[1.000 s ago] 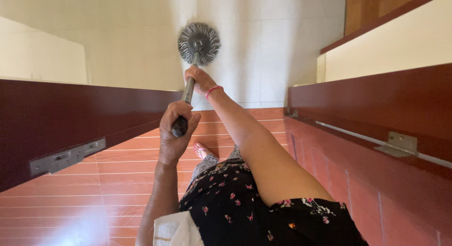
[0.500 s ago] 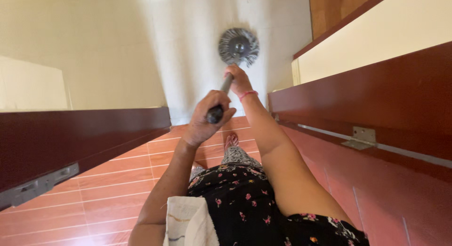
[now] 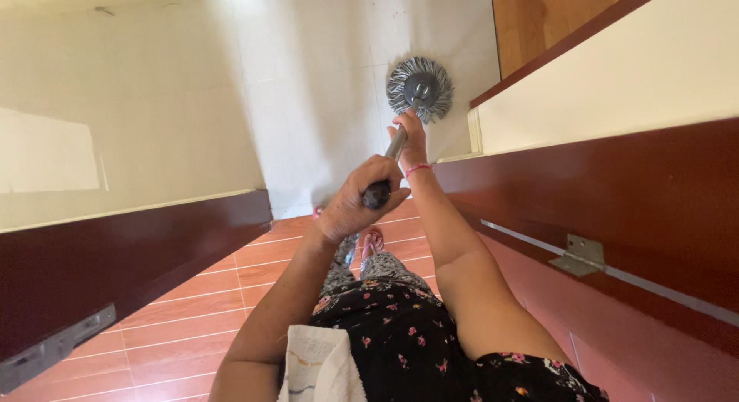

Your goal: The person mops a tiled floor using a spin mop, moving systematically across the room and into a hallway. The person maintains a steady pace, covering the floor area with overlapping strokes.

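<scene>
Nearest the camera, a white cloth (image 3: 319,367) hangs at the waist of a dark flowered dress (image 3: 408,340). Below lies a floor of red-brown tiles (image 3: 192,309), running between two dark red doors: the left door (image 3: 115,256) carries a metal hinge plate (image 3: 58,344) and the right door (image 3: 616,202) a metal bracket (image 3: 581,256). A pink sandal (image 3: 373,240) shows on the red tiles just beyond the dress.

The left hand (image 3: 358,202) is clamped round the dark end grip of the mop handle (image 3: 394,146), fingers curled tight over it. Further along the same handle, the right hand (image 3: 412,136), with a pink band at the wrist, is closed round the metal shaft just short of the head.

Beyond the red tiles the floor turns to pale tiles (image 3: 308,102). The round grey mop head (image 3: 419,88) rests flat on these pale tiles, just beyond the right hand, near the foot of a cream wall (image 3: 616,78) and a wooden panel (image 3: 546,21).
</scene>
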